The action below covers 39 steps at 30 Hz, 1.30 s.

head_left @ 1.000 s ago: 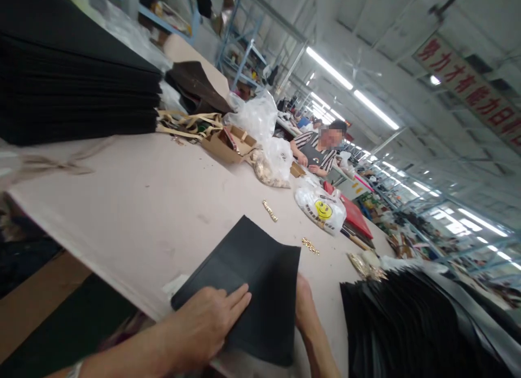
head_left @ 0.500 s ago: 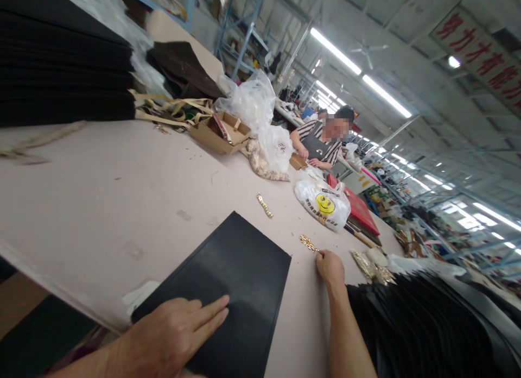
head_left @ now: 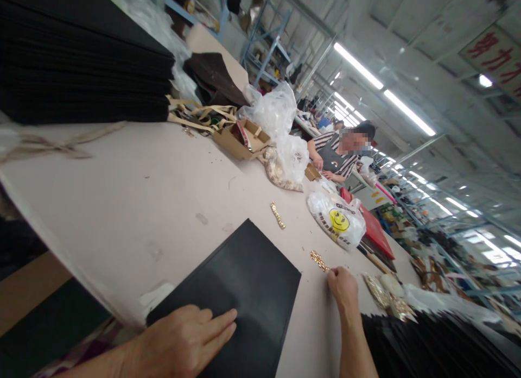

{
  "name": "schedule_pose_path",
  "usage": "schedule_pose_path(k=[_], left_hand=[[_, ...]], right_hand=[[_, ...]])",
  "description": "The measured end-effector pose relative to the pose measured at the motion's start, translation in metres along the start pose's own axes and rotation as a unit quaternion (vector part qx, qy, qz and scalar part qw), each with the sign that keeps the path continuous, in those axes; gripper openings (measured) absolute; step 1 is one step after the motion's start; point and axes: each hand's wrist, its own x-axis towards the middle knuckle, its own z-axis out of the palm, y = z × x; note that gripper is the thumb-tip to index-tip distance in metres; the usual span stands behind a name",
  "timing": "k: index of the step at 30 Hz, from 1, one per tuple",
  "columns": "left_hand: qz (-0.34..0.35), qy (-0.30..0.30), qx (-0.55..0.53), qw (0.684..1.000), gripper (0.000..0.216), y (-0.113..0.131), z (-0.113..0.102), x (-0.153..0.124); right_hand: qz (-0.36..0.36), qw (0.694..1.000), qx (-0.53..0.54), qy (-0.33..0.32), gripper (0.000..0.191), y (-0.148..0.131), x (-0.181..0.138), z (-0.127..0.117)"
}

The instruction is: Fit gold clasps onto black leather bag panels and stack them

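Note:
A flat black leather-like panel [head_left: 248,275] lies on the pale table in front of me. My left hand [head_left: 189,334] rests on its near left part, two fingers stretched out across the surface and the others partly curled. Right of the panel, my right hand [head_left: 342,285] is closed in a pinch at the near end of a short gold chain [head_left: 318,260], which lies on the table. Another gold chain piece [head_left: 278,215] lies apart, just beyond the panel's far corner.
Black sheets are stacked high at left [head_left: 85,68], and more black pieces [head_left: 431,345] stand at right. Beyond are a cardboard box [head_left: 234,143], plastic bags, including a smiley bag [head_left: 337,220], and small gold-filled packets [head_left: 376,291]. A co-worker [head_left: 337,152] works across the table.
My view has turned a little, so the scene sits further right and lower. Both hands keep about the same places on the panel and at the chain.

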Motion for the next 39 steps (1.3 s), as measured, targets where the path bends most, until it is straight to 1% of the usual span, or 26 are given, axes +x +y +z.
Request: schedule_pose_path(k=[2,4,5,6,8,9,10,12,13,15,17,19,22,24,26,28,31,34,37,39], left_hand=[[0.006,0.011,0.004,1.0,0.068,0.001,-0.003,0.001],[0.017,0.034,0.008,0.999,0.067,0.001,-0.003,0.001],[0.025,0.042,0.012,0.999,0.066,0.001,-0.002,0.001],[0.033,0.047,0.013,0.998,0.066,0.0,-0.001,0.001],[0.042,0.049,0.015,0.998,0.064,0.0,0.001,0.001],[0.043,0.049,0.015,0.998,0.064,0.0,0.001,0.001],[0.042,0.048,0.017,0.998,0.063,0.0,0.001,0.001],[0.039,0.046,0.021,0.998,0.062,0.001,-0.001,0.001],[0.037,0.045,0.022,0.998,0.061,0.001,-0.003,0.001],[0.035,0.045,0.025,0.998,0.059,0.002,-0.003,0.001],[0.033,0.046,0.026,0.998,0.058,0.001,-0.002,0.001],[0.034,0.05,0.028,0.998,0.057,0.0,0.0,0.0],[0.039,0.052,0.024,0.998,0.055,-0.001,0.003,0.0],[0.039,0.047,0.019,0.998,0.053,-0.001,0.001,0.0],[0.039,0.038,0.012,0.998,0.052,-0.001,-0.002,-0.001],[0.044,0.031,0.004,0.999,0.054,-0.001,-0.005,-0.002],[0.06,0.023,-0.004,0.998,0.053,-0.001,-0.007,-0.002],[0.072,0.016,-0.003,0.997,0.045,0.001,-0.007,-0.002],[0.079,0.014,0.004,0.997,0.04,0.004,-0.007,-0.003],[0.082,0.017,0.006,0.996,0.035,0.006,-0.008,-0.003]], right_hand=[[-0.024,0.997,0.065,-0.022,0.032,-0.007,-0.023,-0.001],[-0.048,0.984,0.16,-0.061,0.038,-0.02,-0.055,0.004],[-0.058,0.968,0.226,-0.087,0.041,-0.029,-0.073,0.008],[-0.065,0.946,0.296,-0.115,0.042,-0.04,-0.091,0.012],[-0.072,0.892,0.407,-0.182,0.042,-0.062,-0.127,0.018],[-0.079,0.873,0.429,-0.218,0.04,-0.072,-0.142,0.02],[-0.091,0.865,0.423,-0.252,0.037,-0.082,-0.155,0.021],[-0.129,0.87,0.371,-0.298,0.032,-0.097,-0.173,0.021],[-0.153,0.878,0.336,-0.305,0.029,-0.103,-0.179,0.02],[-0.2,0.895,0.272,-0.292,0.024,-0.111,-0.184,0.017],[-0.235,0.904,0.229,-0.273,0.021,-0.116,-0.186,0.014],[-0.249,0.909,0.203,-0.265,0.019,-0.121,-0.186,0.011],[-0.25,0.915,0.176,-0.262,0.019,-0.126,-0.185,0.009],[-0.243,0.917,0.169,-0.269,0.018,-0.129,-0.183,0.01],[-0.225,0.913,0.174,-0.293,0.016,-0.131,-0.179,0.012],[-0.194,0.903,0.188,-0.334,0.013,-0.133,-0.172,0.014],[-0.129,0.888,0.201,-0.392,0.007,-0.139,-0.164,0.015],[-0.086,0.887,0.186,-0.414,0.009,-0.147,-0.162,0.013],[-0.081,0.889,0.174,-0.416,0.011,-0.153,-0.163,0.011],[-0.095,0.887,0.169,-0.42,0.012,-0.154,-0.159,0.009]])
